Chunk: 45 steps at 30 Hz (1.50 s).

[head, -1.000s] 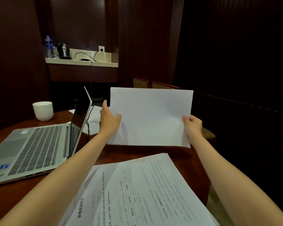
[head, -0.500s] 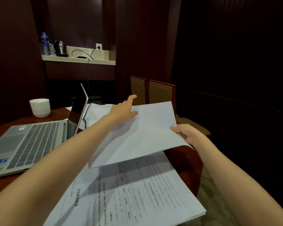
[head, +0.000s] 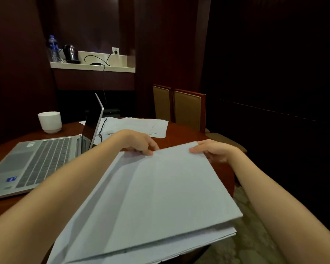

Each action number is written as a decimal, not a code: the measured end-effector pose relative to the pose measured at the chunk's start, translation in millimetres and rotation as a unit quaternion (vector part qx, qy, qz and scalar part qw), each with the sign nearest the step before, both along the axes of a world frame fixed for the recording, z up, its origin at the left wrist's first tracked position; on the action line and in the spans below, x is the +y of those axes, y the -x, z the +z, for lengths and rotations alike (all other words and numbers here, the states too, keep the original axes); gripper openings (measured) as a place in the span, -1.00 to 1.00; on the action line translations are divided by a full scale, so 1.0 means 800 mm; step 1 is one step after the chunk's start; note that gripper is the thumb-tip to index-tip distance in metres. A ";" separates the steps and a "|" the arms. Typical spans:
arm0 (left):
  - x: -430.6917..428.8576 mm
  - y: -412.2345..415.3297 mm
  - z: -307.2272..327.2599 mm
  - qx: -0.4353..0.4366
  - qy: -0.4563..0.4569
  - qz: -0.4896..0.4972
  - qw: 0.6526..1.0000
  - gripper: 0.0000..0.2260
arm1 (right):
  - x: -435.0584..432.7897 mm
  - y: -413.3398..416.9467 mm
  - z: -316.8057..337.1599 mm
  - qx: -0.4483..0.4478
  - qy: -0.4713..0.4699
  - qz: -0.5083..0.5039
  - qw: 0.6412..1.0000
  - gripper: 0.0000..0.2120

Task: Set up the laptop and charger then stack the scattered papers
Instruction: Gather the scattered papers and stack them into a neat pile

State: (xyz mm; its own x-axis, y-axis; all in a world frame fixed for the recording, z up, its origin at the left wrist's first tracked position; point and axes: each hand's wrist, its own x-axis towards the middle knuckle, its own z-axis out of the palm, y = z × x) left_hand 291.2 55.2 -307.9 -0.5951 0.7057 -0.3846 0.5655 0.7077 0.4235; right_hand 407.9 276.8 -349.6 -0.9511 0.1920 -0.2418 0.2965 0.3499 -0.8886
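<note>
text: none legible | laptop [head: 38, 161]: blue sticker on palm rest, print too small | top sheet [head: 160, 197]: blank

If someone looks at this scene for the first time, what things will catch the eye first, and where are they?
The eye goes first to the big white stack of papers in the near middle of the table, with the left hand and right hand pinching its far edge. Next comes the open laptop on the left, with a white cup behind it. More loose sheets lie at the far side of the table.
</note>
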 end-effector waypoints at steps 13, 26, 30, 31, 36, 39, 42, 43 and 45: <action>-0.005 0.026 -0.030 0.006 0.084 0.027 0.996 -0.65 | -0.017 0.031 -0.012 -0.142 -0.172 -0.008 0.975 -0.69; 0.007 0.111 -0.106 0.098 0.049 0.209 0.972 -0.28 | -0.061 0.122 -0.043 -0.132 -0.383 0.132 0.905 -0.45; 0.005 0.132 -0.117 0.135 0.036 0.255 0.957 -0.30 | -0.068 0.154 -0.041 -0.165 -0.408 0.150 0.885 -0.40; 0.005 0.137 -0.121 0.149 0.035 0.261 0.953 -0.31 | -0.069 0.161 -0.040 -0.168 -0.408 0.151 0.885 -0.40; 0.015 0.169 -0.131 0.204 0.041 0.257 0.944 -0.33 | -0.070 0.183 -0.040 -0.169 -0.411 0.161 0.881 -0.37; 0.017 0.184 -0.134 0.219 0.045 0.261 0.939 -0.33 | -0.065 0.190 -0.035 -0.163 -0.401 0.165 0.886 -0.38; 0.014 0.190 -0.144 0.244 0.032 0.256 0.935 -0.35 | -0.063 0.195 -0.035 -0.156 -0.403 0.169 0.886 -0.39; 0.013 0.190 -0.145 0.259 0.028 0.251 0.932 -0.35 | -0.062 0.196 -0.035 -0.155 -0.404 0.170 0.886 -0.39; 0.010 0.189 -0.141 0.285 0.023 0.239 0.928 -0.36 | -0.061 0.196 -0.035 -0.152 -0.403 0.172 0.886 -0.40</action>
State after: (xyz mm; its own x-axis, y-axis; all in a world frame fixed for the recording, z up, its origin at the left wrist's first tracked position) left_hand 140.2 63.4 -421.0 -0.9519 0.2994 0.0658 0.3052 0.9453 0.1148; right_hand 250.9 227.8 -377.4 -0.9012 0.1312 -0.4130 0.2325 0.9507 -0.2053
